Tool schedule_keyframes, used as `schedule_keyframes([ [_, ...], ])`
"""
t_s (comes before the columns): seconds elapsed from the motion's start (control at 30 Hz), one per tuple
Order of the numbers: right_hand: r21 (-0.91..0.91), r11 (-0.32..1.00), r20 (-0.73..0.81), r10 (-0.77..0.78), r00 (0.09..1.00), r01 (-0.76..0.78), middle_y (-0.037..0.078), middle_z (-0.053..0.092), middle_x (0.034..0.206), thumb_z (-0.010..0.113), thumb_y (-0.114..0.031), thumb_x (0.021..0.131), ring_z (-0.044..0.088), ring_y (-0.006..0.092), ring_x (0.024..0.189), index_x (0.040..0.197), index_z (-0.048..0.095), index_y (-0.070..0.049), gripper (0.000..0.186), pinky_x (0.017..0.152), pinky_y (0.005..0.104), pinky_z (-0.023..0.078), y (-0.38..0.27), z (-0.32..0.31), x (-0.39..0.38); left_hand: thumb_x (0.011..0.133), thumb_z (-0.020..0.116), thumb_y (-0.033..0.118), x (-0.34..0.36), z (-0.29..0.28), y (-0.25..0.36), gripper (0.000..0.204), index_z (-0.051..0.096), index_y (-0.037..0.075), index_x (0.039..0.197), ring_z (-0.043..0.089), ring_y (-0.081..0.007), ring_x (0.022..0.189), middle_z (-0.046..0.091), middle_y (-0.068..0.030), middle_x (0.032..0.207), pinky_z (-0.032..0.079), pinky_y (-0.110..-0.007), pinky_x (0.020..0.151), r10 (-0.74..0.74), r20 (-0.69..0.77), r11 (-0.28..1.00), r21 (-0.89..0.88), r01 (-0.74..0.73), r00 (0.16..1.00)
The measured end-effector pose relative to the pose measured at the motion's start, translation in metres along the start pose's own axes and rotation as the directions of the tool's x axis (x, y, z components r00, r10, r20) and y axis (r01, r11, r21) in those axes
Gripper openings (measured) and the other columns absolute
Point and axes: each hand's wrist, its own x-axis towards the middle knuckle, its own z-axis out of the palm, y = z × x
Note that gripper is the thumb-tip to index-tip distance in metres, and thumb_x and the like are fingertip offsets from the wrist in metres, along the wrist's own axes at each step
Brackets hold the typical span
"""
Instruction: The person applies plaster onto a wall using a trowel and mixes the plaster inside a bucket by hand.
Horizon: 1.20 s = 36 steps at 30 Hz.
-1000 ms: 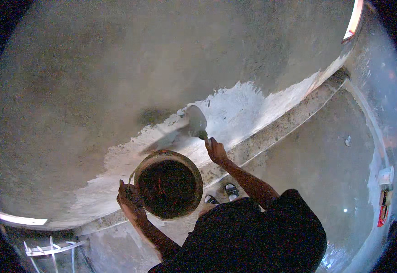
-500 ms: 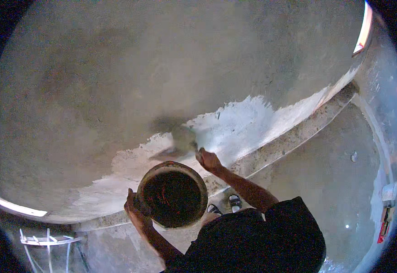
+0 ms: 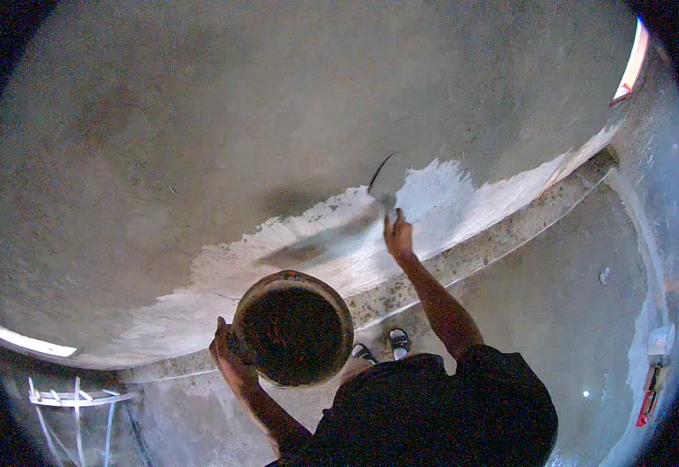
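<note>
Nearest, below the black short-sleeved shirt (image 3: pixel 441 412), the left hand (image 3: pixel 230 354) grasps a round, dark, thick-rimmed bucket (image 3: pixel 277 282) at its left side; whether by rim or handle, I cannot tell. Its inside is too dark to show contents. Beyond, the right hand (image 3: pixel 399 233) is closed around the handle of a thin grey trowel-like tool (image 3: pixel 385 198), its dark edge turned toward the wall; contact is unclear.

Behind the tool rises the rough grey plastered wall (image 3: pixel 199 140), with a ragged white coating (image 3: pixel 437 191) along its lower part, above a speckled grey ledge (image 3: pixel 464 257). The step in hand looks like spreading that coating; the next move probably calls for a steady, flat blade at its upper edge. Far left stands a pale slatted frame (image 3: pixel 75 399).
</note>
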Motion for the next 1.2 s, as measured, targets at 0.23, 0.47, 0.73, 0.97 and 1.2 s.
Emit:
schedule_keyframes([
  [0.23,0.085,0.996,0.339,-0.067,0.938,0.040,0.019,0.052,0.055,0.059,-0.025,0.078,0.056,0.0345,0.054,0.090,0.046,0.004,0.033,0.047,0.0414,0.043,-0.002,0.016,-0.085,0.085,0.046,0.029,0.004,-0.001,0.032,0.031,0.048,0.007,0.064,0.036,-0.0094,0.047,0.041,0.0022,0.054,0.031,-0.025,0.045,-0.231,0.129,0.909,-0.326,0.261,0.964],
  [0.47,-0.127,0.954,0.483,-0.179,0.857,0.271,0.016,0.053,0.070,0.057,-0.027,0.078,0.055,0.0328,0.056,0.079,0.047,-0.002,0.027,0.049,0.0387,0.047,-0.064,-0.062,-0.057,0.081,0.053,0.036,0.007,-0.004,0.038,0.035,0.047,0.011,0.057,0.033,-0.0071,0.046,0.039,0.0032,0.053,0.024,-0.023,0.041,-0.390,-0.014,0.853,-0.381,0.356,0.921],
  [0.73,-0.261,0.629,0.832,-0.238,0.501,0.732,0.010,0.056,0.082,0.061,-0.024,0.072,0.059,0.0269,0.072,0.097,0.051,-0.009,0.031,0.061,0.0387,0.047,-0.211,-0.132,-0.012,0.081,0.051,0.035,0.025,-0.019,0.032,0.032,0.052,0.008,0.062,0.033,-0.0067,0.046,0.040,0.0035,0.054,0.025,-0.022,0.042,-0.380,0.290,0.720,-0.504,0.478,0.878],
  [0.97,-0.220,0.357,0.894,-0.299,0.334,0.908,0.012,0.058,0.078,0.052,-0.016,0.073,0.060,0.0263,0.070,0.096,0.051,-0.007,0.025,0.061,0.0380,0.047,-0.274,-0.050,-0.048,0.081,0.048,0.029,0.037,-0.041,0.035,0.027,0.056,0.004,0.073,0.034,-0.0059,0.050,0.044,0.0034,0.058,0.027,-0.022,0.044,-0.317,0.319,0.769,-0.465,0.439,0.893],
  [1.2,0.095,0.615,0.773,-0.541,0.332,0.783,0.015,0.058,0.074,0.049,-0.015,0.074,0.059,0.0271,0.065,0.083,0.056,-0.005,0.016,0.058,0.0403,0.046,-0.222,0.061,-0.094,0.081,0.049,0.020,0.042,-0.064,0.040,0.020,0.053,0.004,0.070,0.032,-0.0040,0.042,0.041,0.0033,0.053,0.022,-0.021,0.037,-0.203,0.275,0.795,-0.515,0.322,0.940],
])
